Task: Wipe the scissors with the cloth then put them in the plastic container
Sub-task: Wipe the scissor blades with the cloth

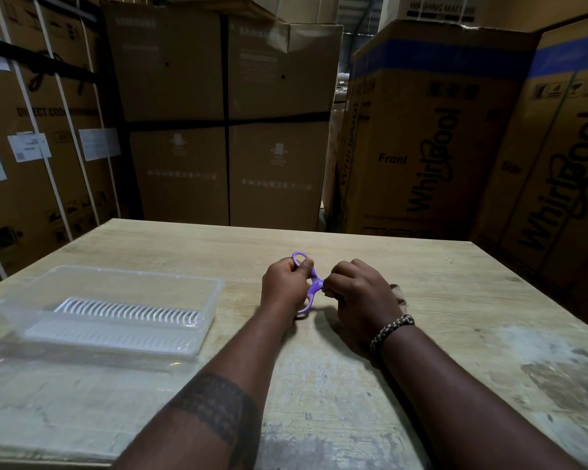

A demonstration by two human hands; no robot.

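We hold the scissors (315, 282) over the middle of the table (455, 300), clear of the wood, so both hands can work on them. Our left hand (284, 283) grips the purple handles, thumb pressed on the far loop, which steadies the tool and keeps the sharp end pointed away from that hand. Our right hand (360, 293) is curled tight over the blade end, just right of the pivot. The blades are hidden inside it, so we cannot tell whether they are apart or together. A small blurred scrap showing past the right hand's knuckles looks to us like the cloth (398, 293), bunched in that fist so that it wraps the metal. We judge this to be the wiping step, with the putting away not yet begun. The plastic container (133, 271) lies open on the left of the table, near the left forearm, a white ribbed insert in its floor, handy for a short carry. Cardboard boxes (421, 147) stand beyond the far edge.
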